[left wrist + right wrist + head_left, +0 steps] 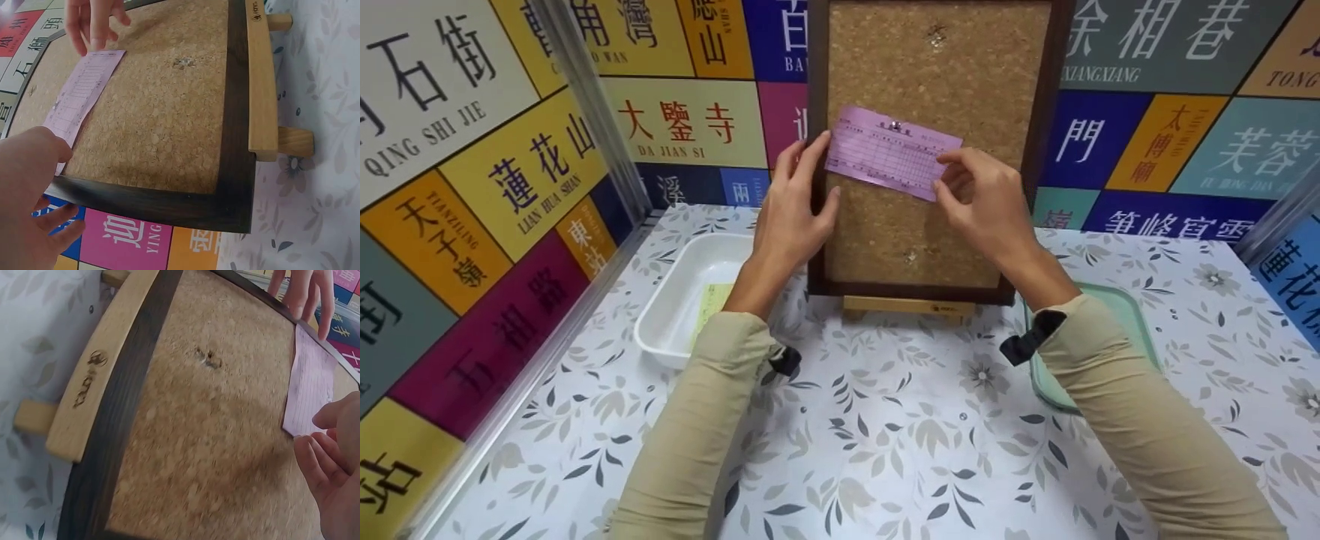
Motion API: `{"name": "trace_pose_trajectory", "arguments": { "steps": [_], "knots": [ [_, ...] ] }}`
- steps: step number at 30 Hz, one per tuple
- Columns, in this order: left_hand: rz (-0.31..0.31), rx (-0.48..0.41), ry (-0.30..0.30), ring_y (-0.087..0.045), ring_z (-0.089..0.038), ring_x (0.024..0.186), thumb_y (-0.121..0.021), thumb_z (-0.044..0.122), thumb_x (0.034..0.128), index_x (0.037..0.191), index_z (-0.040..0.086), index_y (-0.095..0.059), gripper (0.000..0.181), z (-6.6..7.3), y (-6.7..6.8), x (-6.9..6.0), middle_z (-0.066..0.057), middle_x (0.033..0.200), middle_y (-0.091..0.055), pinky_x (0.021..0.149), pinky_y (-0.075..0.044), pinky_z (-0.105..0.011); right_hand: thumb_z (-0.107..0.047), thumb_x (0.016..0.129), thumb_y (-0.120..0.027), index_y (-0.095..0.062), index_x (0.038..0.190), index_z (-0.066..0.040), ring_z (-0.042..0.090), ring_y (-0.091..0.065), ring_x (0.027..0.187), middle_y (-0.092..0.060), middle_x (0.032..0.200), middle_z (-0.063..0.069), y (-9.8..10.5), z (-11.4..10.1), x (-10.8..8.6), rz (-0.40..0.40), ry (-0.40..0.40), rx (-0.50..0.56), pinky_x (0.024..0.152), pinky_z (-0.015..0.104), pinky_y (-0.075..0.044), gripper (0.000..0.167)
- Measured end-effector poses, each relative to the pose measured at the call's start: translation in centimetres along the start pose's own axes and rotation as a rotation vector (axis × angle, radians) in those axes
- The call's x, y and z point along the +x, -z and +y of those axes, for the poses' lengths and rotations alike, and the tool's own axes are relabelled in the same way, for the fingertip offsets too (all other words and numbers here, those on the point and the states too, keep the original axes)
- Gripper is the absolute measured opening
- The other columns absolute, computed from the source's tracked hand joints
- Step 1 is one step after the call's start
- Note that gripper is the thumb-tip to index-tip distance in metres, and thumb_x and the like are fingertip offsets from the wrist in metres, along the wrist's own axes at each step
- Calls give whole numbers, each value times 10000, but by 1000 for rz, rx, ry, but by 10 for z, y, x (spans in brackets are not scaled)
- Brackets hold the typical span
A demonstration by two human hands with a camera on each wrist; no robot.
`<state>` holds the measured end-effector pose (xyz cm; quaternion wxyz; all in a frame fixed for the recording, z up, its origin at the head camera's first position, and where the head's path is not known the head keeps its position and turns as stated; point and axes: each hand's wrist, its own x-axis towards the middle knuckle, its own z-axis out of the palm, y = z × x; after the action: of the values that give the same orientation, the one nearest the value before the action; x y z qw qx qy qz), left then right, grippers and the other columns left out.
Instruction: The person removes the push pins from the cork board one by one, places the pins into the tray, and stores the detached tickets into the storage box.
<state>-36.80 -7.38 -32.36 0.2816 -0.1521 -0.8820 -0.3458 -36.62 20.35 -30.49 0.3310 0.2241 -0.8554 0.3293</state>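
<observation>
A pink printed slip (885,154) lies slantwise across the cork board (922,240), which has a dark wooden frame. In the head view my left hand (795,210) touches the slip's left end at the frame's edge, index finger extended. Several of its other fingers hang outside the frame in the left wrist view. My right hand (986,199) pinches the slip's right end between thumb and fingers. Near the slip's top edge a small shiny spot (895,126) shows; its kind is unclear. Other shiny patches (936,34) sit on the cork.
A wooden easel (907,305) supports the board. To the left, a white tray (660,330) holds yellow-green paper (712,300). Under my right forearm lies a pale green tray (1132,315), partly hidden. A floral cloth (885,450) covers the table; sign-patterned walls (682,120) surround it.
</observation>
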Motion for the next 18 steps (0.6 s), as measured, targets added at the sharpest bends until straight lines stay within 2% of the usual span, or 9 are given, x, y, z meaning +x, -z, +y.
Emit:
{"name": "trace_pose_trajectory", "arguments": {
  "steps": [7,11,15,18],
  "knots": [
    [0,-22,46,-547,-301,1461,-700,277,1036,1652,314,-449,667,7,-1,9,-112,1688,-391,1198,-494,-451,-96,964,-772,-727,1270,1,232,-723,895,-736,1039,167,-11,-11,14,-26,-15,11,768,190,-517,324],
    [-2,-45,80,-513,-285,1495,-701,286,1037,1617,331,-495,618,11,-1,13,-91,1693,-381,1223,-468,-447,-107,963,-783,-715,1272,9,255,-701,923,-711,1054,186,-16,-15,21,-34,-18,4,801,273,-526,337],
    [20,-85,94,-470,-244,1525,-709,240,1029,1553,335,-560,553,12,-1,16,-77,1665,-413,1243,-440,-426,-101,964,-780,-708,1277,14,253,-688,934,-705,1066,181,-19,-19,29,-43,-27,9,826,325,-537,341],
    [37,-106,102,-476,-227,1509,-716,216,1022,1491,332,-605,496,12,-1,17,-65,1629,-444,1236,-442,-417,-116,967,-772,-711,1285,-1,230,-681,919,-713,1065,159,-21,-23,35,-47,-36,-9,824,305,-520,343]
  ]
}}
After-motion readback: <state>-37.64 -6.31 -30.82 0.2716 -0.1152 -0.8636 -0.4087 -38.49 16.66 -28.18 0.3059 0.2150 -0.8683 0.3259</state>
